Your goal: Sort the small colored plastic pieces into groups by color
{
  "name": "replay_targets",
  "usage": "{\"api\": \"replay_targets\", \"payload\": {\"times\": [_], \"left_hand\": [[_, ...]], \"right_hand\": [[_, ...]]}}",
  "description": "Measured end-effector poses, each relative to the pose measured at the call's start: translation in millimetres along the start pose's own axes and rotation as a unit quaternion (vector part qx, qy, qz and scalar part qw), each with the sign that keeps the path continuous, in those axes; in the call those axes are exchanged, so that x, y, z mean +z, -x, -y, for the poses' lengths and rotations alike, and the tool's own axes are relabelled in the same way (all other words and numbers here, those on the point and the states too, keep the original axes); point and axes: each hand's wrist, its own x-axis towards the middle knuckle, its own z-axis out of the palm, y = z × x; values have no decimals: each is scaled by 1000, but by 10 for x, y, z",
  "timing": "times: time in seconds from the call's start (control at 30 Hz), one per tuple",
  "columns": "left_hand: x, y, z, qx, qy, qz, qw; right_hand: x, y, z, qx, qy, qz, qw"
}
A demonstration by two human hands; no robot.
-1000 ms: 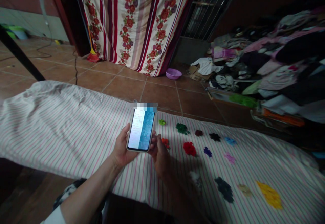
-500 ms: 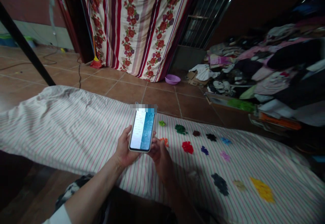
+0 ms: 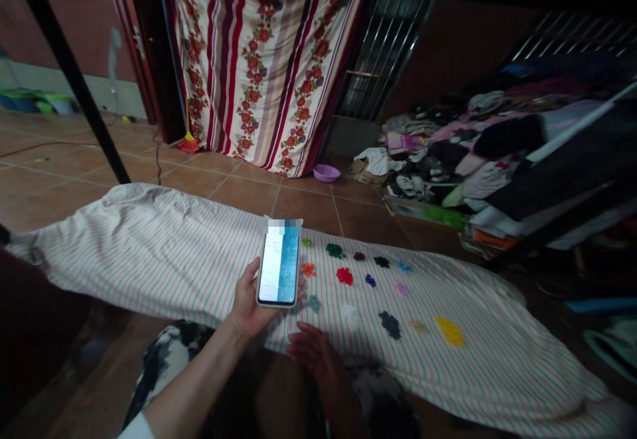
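Note:
My left hand [image 3: 251, 303] holds a phone [image 3: 279, 266] upright, its lit screen facing me, with fingertips showing at the phone's right edge. Lower and to the right, my right hand [image 3: 312, 351] is off the phone, its fingers spread and nothing in them. Small piles of coloured pieces lie on the striped cloth [image 3: 199, 260] to the right: red [image 3: 344, 276], orange [image 3: 308, 269], dark green [image 3: 335, 250], dark grey [image 3: 389, 325] and yellow [image 3: 449, 331] among them. A pale, see-through pile [image 3: 350, 315] lies near the grey one.
Beyond the cloth are a tiled floor, a purple basin [image 3: 326, 174] and a floral curtain [image 3: 263, 81]. Clothes [image 3: 462, 140] are heaped at the right. A dark pole [image 3: 74, 81] slants down at the left, and a red dustpan [image 3: 189, 143] stands by the doorway.
My right hand has left the phone's right side and moved down toward me. The left hand still holds the phone. The view has shifted, showing more of the cloth's right end.

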Motion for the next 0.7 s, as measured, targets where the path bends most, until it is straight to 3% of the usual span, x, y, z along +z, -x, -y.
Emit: {"api": "replay_targets", "payload": {"times": [0.3, 0.43, 0.7], "left_hand": [[620, 514, 131, -21, -41, 66, 997], [709, 786, 195, -20, -57, 74, 995], [716, 1249, 321, 8, -44, 69, 997]], "right_hand": [[-260, 718, 186, -3, 36, -2, 999], [-258, 975, 215, -15, 34, -22, 999], [2, 1181, 347, -64, 51, 32, 996]]}}
